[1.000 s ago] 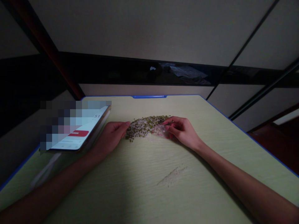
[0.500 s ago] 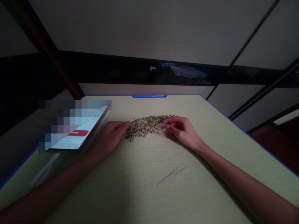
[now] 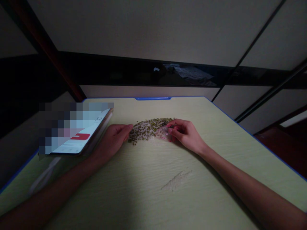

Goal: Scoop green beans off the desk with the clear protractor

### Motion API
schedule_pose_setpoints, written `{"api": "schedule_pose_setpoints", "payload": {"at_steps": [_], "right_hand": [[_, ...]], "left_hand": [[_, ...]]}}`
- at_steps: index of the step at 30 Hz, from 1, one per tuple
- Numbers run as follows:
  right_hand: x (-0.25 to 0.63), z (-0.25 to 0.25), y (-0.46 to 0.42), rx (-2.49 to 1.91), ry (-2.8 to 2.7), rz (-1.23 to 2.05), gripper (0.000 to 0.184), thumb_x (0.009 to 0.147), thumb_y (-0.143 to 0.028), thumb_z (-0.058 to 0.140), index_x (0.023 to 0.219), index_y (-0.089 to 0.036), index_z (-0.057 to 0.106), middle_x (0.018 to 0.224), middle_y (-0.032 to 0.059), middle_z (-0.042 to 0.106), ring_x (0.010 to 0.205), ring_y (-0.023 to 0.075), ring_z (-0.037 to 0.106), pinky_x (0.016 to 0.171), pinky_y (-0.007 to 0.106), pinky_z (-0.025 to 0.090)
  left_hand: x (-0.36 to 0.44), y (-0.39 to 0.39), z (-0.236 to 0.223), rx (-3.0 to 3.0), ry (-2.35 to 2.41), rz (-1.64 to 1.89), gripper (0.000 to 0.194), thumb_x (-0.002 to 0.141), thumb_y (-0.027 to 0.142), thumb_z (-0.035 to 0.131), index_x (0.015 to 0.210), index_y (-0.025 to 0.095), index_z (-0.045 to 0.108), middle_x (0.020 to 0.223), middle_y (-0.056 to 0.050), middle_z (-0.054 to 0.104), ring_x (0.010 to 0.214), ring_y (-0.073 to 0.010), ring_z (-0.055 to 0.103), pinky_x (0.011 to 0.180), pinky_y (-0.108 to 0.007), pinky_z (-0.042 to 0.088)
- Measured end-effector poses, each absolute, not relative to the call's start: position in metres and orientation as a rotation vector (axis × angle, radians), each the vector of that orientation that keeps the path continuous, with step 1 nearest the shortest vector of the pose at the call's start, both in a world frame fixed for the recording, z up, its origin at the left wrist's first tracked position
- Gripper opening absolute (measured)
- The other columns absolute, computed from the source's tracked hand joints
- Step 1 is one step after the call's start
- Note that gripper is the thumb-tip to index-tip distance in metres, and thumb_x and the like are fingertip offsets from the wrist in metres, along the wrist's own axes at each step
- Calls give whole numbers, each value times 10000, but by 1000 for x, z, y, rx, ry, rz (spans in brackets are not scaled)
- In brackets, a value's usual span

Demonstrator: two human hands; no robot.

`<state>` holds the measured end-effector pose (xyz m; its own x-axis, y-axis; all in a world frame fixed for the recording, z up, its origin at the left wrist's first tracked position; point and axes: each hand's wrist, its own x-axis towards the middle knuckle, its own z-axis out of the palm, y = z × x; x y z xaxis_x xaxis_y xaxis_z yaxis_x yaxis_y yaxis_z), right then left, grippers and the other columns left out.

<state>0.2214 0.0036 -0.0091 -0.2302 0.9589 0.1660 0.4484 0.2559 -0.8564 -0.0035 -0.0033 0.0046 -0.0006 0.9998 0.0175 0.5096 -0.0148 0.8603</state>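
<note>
A spread pile of small green beans (image 3: 148, 127) mixed with whitish grains lies on the pale wood-grain table (image 3: 120, 191). At the pile's left edge is my left hand (image 3: 117, 135), closed with thumb against curled fingers. Whatever it may pinch is too small or hidden to make out. Over the right end of the pile, my right hand (image 3: 183, 132) pinches a small clear plastic bag (image 3: 163, 133) with faint pink marks. The bag lies partly over the beans, and my fingers cover part of it.
A tablet-like device (image 3: 76, 140) with a lit screen stands tilted on the left, its upper part pixelated. Beside it runs a whitish strip (image 3: 44, 175). A greyish mark (image 3: 176, 181) lies nearer on the table. Blue edging (image 3: 153, 98) borders the table, with cabinet panels (image 3: 144, 32) behind.
My right hand has shifted very slightly to the left with the bag, its thumb a little closer to the pile. My left hand stays in place.
</note>
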Motion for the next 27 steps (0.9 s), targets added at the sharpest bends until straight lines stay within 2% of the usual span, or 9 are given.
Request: {"api": "schedule_pose_setpoints", "payload": {"at_steps": [14,27], "right_hand": [[221,-8,3,-1282,-1771,850,153,717,-176,496,814,-106,593,483,-36,493,421,73,393,427,212,286],[221,-9,3,-1298,-1799,865,172,739,-175,501,861,-101,597,477,-34,487,411,76,401,405,206,284]], "left_hand": [[-3,-3,5,1608,1602,917,388,752,347,421,406,202,320,368,79,290,369,-66,282,425,-239,236],[-4,-2,4,1618,1589,923,379,753,343,420,413,205,323,374,73,302,377,-73,292,432,-240,246]]}}
